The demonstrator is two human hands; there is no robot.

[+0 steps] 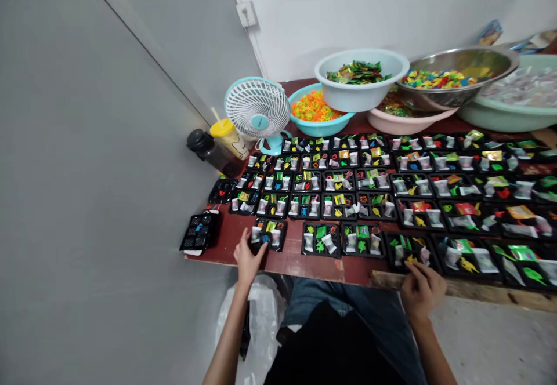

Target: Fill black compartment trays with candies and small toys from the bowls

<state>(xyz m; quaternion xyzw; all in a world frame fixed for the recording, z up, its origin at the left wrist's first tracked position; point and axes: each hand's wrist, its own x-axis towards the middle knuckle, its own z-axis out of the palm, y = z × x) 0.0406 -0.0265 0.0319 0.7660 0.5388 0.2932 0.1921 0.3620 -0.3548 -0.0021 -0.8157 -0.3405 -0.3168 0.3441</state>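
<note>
Several small black trays filled with white packets and coloured plastic pieces lie in rows on a dark red table (287, 262). My left hand (248, 257) rests at the near edge, its fingers curled on the front left corner of a black tray (268, 234). My right hand (421, 288) lies at the table's front edge with its fingers bent, fingertips touching another black tray (409, 250) near a yellow piece. Whether either hand pinches anything small is not visible.
A small teal desk fan (257, 109), a yellow-lidded cup (226, 135) and a dark bottle (209, 150) stand at the back left by the grey wall. Basins of coloured pieces (357, 80) and a steel bowl (456, 75) line the back. A stack of empty trays (198, 233) sits at the left corner.
</note>
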